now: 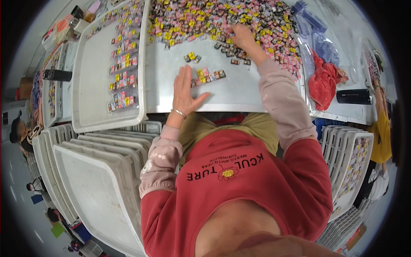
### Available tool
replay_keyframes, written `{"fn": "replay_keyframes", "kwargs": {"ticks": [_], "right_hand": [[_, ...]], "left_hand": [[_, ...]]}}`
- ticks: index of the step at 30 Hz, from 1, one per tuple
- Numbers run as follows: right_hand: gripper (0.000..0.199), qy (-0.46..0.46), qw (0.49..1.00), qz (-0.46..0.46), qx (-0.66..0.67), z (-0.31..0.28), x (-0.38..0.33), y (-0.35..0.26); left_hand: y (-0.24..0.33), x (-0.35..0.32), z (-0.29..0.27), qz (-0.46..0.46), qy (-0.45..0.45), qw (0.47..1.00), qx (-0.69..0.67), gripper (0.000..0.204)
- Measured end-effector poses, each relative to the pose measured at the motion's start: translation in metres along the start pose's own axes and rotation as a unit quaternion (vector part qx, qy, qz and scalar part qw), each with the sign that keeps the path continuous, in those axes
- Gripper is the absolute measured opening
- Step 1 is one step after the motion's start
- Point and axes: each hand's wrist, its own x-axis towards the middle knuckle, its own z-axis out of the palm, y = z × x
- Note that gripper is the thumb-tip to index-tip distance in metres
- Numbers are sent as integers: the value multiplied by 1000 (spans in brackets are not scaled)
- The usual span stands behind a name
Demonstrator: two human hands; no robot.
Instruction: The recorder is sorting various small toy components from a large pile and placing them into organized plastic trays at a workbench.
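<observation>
My left hand (185,91) lies flat and open on the grey table (239,92), fingers spread, its fingertips next to a short row of small pink and yellow square pieces (208,76). My right hand (243,37) reaches far forward into a big heap of small colourful square pieces (222,19), fingers bent over them; whether it grips any is hidden. A few loose pieces (192,57) lie between the heap and the row.
A white mesh tray (92,85) at the left holds rows of sorted pieces. Stacked white trays (98,171) stand at lower left and lower right. A red cloth (323,83), blue plastic items (314,25) and a black cylinder (353,97) lie at right. Another person (381,128) is at the far right.
</observation>
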Motion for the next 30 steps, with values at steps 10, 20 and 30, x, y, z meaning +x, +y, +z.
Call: {"fn": "replay_keyframes", "kwargs": {"ticks": [10,20,30], "right_hand": [[28,-119,987,-67,-84,-16,16,-2],[31,-134,901,84,405,-26,-11,5],[21,-226,688,184,664,-17,-78,-55]], "left_hand": [[-28,-8,4,-118,163,960,-194,55],[-13,-2,2,-79,148,977,-133,37],[-3,10,13,-33,135,988,-65,34]]}}
